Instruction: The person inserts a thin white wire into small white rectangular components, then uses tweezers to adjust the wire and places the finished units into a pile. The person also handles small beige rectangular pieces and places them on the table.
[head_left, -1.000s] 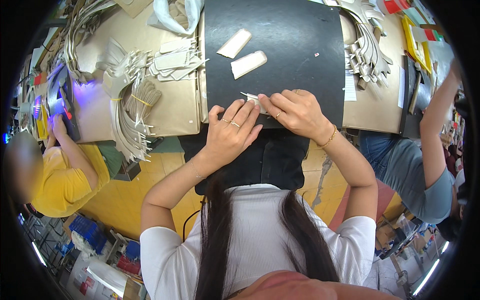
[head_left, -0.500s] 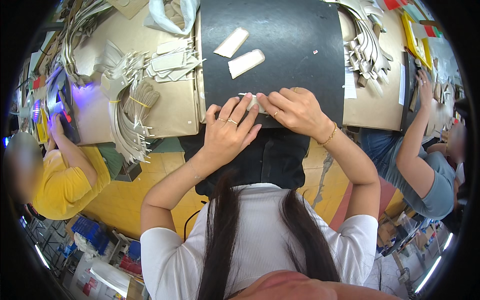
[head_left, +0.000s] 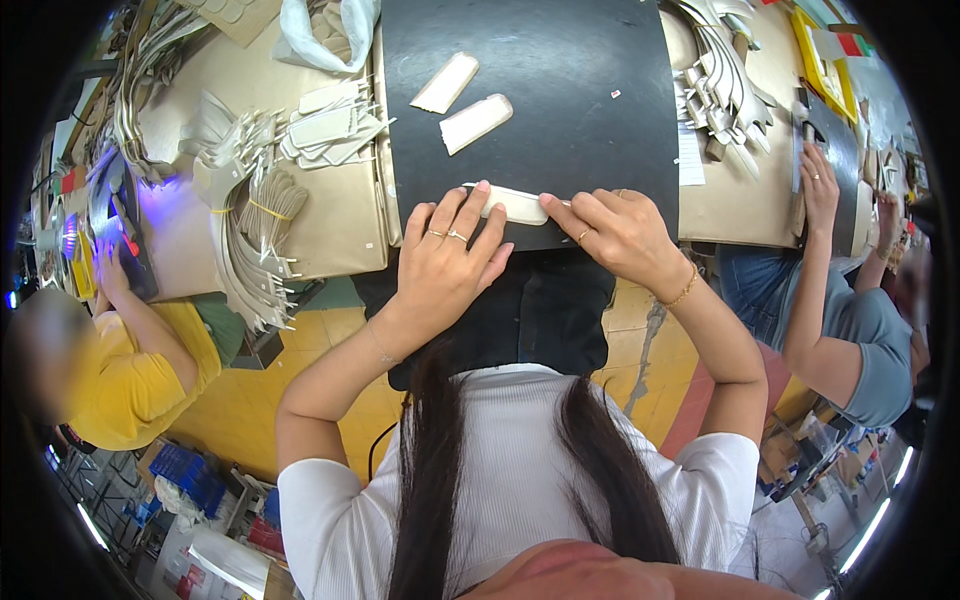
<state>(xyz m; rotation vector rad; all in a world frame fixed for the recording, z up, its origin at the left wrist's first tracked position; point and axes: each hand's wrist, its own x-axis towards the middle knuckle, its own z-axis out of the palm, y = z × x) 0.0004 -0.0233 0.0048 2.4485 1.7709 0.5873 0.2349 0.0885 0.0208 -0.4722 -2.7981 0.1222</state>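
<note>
Left hand (head_left: 445, 262) fingers spread, pressing a cream strip (head_left: 515, 205) flat at the black mat's (head_left: 560, 90) near edge; right hand (head_left: 620, 232) pinches its end. Two cream pieces (head_left: 460, 105) lie beyond; strap bundles (head_left: 250, 235) left.

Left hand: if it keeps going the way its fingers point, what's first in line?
The left hand points up and away across the black mat. Past the cream strip piece under its fingertips, the nearer flat cream piece looks first, though depth is unclear.
</note>
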